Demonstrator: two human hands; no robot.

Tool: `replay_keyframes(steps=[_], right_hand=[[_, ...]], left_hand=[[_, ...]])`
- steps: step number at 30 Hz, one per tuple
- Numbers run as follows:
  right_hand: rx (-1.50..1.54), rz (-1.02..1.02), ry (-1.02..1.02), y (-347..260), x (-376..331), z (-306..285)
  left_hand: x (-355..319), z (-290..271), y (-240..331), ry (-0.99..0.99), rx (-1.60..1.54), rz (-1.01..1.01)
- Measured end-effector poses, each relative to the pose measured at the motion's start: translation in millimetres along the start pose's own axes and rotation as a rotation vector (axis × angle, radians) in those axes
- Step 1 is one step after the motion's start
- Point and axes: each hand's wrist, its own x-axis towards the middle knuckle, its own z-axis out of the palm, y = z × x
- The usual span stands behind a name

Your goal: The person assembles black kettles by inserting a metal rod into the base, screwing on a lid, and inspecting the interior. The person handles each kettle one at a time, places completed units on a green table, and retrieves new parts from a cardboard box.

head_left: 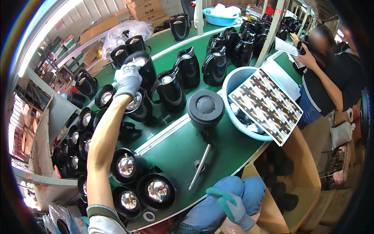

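Left hand point(127, 80) in knit white glove gripping rim of glossy black plastic jug point(143, 70), far back-left on green bench point(175, 144); right hand point(230, 204) in teal glove low over blue-jeaned lap, loosely curled, holding nothing. More shiny black jugs with spouts and handles just beside point(170, 89), open ones bottom left showing mirror-like liners point(157, 190); round ribbed black lid point(205, 106) on one, thin metal rod point(199, 167) near. Pale blue plastic basin point(237, 84) with small parts inside, patterned card sheet point(267, 104) across its rim.
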Motion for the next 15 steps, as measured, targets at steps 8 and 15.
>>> replay_keyframes(steps=[8,15], right_hand=[[-0.595,-0.593,0.182,-90.2,-1.2,0.9],[-1.332,-1.113,0.29,-178.6,-19.3,31.2]], left_hand=[[-126.9,-186.3,-7.3,0.5,-0.24,0.444],[-284.7,-293.9,22.3,0.226,-0.386,0.945]])
